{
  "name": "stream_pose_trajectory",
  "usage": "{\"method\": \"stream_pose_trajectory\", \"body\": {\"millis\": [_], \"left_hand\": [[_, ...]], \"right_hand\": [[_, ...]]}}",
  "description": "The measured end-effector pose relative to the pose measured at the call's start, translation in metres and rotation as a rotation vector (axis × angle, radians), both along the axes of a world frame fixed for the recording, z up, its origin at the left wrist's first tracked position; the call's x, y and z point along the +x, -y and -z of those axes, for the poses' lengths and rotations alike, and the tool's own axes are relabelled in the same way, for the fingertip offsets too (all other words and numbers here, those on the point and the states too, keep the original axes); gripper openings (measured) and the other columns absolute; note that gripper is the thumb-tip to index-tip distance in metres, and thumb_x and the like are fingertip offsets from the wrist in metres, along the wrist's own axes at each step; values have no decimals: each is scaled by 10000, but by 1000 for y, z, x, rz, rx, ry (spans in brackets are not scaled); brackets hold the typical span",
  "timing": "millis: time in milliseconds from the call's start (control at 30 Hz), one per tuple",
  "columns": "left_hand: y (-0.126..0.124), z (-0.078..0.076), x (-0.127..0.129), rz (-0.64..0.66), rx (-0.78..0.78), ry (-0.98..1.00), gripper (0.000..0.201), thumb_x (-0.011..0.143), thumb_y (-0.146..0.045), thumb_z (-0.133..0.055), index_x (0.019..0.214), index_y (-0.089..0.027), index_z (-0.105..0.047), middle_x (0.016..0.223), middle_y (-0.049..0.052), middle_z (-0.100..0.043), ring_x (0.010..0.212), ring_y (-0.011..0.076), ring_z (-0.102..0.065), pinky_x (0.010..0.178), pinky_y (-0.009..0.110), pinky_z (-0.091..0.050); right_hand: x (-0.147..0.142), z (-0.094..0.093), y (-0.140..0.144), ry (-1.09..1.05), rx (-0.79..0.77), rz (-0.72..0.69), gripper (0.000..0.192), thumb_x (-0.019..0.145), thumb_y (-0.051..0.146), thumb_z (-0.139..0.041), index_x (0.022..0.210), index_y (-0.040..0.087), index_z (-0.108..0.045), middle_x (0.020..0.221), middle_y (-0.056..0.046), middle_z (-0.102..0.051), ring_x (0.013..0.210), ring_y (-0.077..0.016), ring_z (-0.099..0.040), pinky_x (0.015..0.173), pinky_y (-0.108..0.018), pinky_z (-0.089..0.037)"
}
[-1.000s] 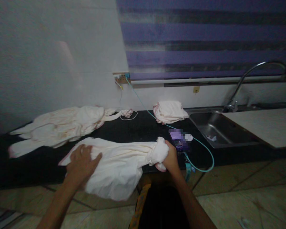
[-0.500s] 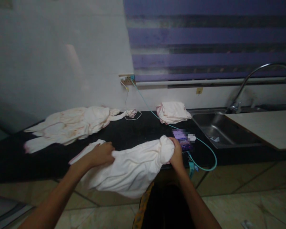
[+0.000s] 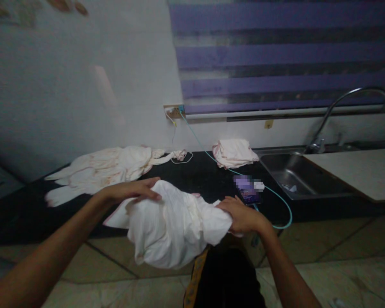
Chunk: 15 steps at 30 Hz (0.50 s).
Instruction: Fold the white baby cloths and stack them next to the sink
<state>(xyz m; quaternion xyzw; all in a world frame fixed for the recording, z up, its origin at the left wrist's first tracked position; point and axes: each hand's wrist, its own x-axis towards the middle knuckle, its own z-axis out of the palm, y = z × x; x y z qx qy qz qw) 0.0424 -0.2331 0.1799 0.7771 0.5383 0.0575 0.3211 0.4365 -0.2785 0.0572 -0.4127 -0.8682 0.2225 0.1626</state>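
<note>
A white cloth is bunched up at the front edge of the black countertop and hangs over it. My left hand grips its upper left part, fingers curled over the fabric. My right hand lies palm down on the cloth's right end and holds it there. A phone with a lit screen lies just beyond my right hand, with a teal cable plugged into it.
A spread, stained white cloth lies at the back left. A folded cloth sits near the steel sink with its curved tap. A wall socket feeds the cables. A pale board lies at right.
The cloth lay stretched along the counter edge. Both hands have pushed its ends together and lifted it into a bunch. My left hand moved right, my right hand turned palm down.
</note>
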Motion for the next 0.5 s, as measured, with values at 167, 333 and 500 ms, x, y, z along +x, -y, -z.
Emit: {"method": "stream_pose_trajectory", "body": {"millis": [167, 333, 500], "left_hand": [[24, -3, 27, -16, 130, 63, 595, 880, -652, -607, 1211, -159, -644, 1263, 148, -662, 1165, 308, -612, 917, 328, -527], [50, -29, 60, 176, 93, 134, 345, 879, -505, -662, 820, -168, -615, 867, 23, -659, 823, 175, -613, 737, 232, -481], [71, -53, 54, 188, 9, 131, 304, 856, -260, -619, 1127, -184, -735, 1220, 48, -725, 1113, 214, -652, 955, 275, -483]], "right_hand": [[0, -35, 10, -217, -197, -274, 1077, 595, 473, -967, 1551, 276, -512, 1561, -109, -537, 1462, -350, -469, 1232, -485, -321], [-67, -21, 7, -477, -153, -125, 1173, 662, 569, -933, 1626, 215, -366, 1605, -163, -462, 1407, -307, -507, 1142, -414, -422], [-91, 6, 0, -389, -266, -185, 416, 878, 556, -749, 850, 141, -732, 748, 34, -647, 692, -141, -550, 637, -237, -390]]}}
